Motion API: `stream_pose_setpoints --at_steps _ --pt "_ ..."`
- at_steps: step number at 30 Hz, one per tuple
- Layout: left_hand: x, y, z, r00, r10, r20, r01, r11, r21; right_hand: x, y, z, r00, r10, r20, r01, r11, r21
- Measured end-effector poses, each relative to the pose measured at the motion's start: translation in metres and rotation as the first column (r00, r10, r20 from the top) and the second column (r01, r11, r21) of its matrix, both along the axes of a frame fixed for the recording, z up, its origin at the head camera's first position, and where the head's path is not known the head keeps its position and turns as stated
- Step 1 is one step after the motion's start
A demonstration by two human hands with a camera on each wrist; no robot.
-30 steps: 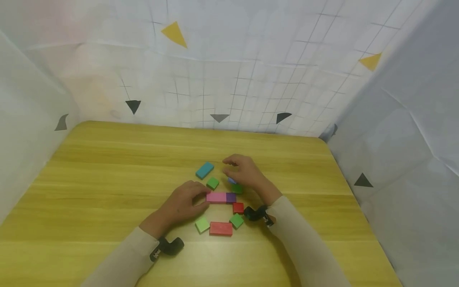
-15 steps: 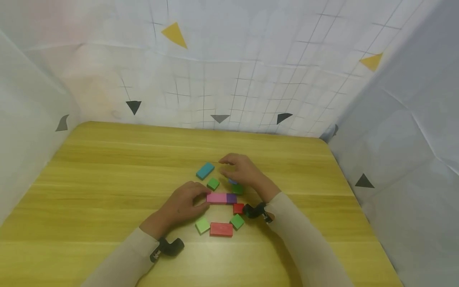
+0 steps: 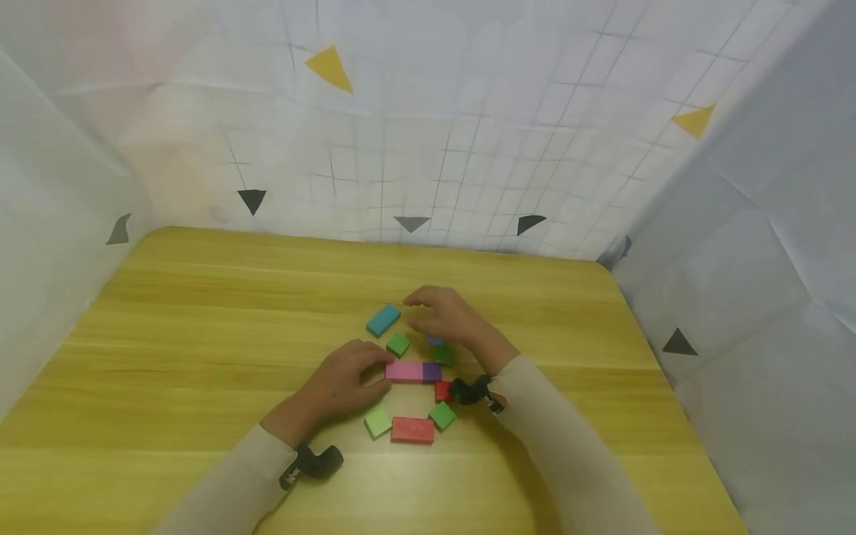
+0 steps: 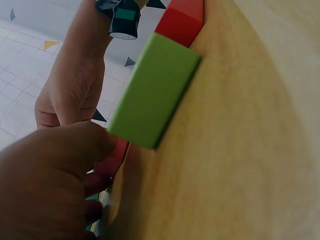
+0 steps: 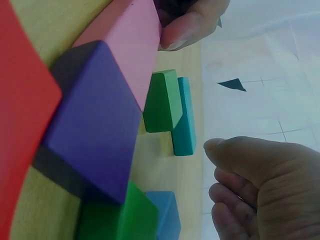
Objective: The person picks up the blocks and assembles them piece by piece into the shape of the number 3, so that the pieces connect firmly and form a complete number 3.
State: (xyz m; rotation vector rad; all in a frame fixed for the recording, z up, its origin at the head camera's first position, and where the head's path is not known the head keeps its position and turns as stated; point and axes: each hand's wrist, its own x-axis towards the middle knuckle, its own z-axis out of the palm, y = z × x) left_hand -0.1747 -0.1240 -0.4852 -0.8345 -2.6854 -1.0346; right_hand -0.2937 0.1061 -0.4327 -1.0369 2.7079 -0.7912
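My left hand pinches the left end of a pink block between thumb and fingers. A purple block touches the pink one's right end. My right hand holds nothing, its fingers loosely bent, just right of a teal block. Partly hidden below that hand are a blue block and a dark green block. Between the teal and pink blocks lies a green block. In the left wrist view, a light green block lies near the left thumb.
Nearer the person, a long red block lies between the light green block and another green block. A small red block sits below the purple one, beside the right wrist camera. White patterned sheets surround the wooden table.
My right hand has drifted a little left, nearer the teal block. My left hand stays on the pink block, and the blocks have not moved.
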Motion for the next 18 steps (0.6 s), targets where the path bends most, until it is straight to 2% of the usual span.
stream_pose_setpoints --at_steps 9,18 --pt "0.0 -0.002 -0.002 0.999 -0.015 -0.041 0.015 1.0 0.011 -0.001 -0.013 -0.002 1.0 0.01 0.024 -0.01 1.0 0.005" --pt "-0.001 -0.002 -0.003 1.0 -0.012 -0.01 0.012 1.0 0.008 0.0 -0.02 -0.001 0.998 0.055 -0.009 -0.054 0.997 0.053"
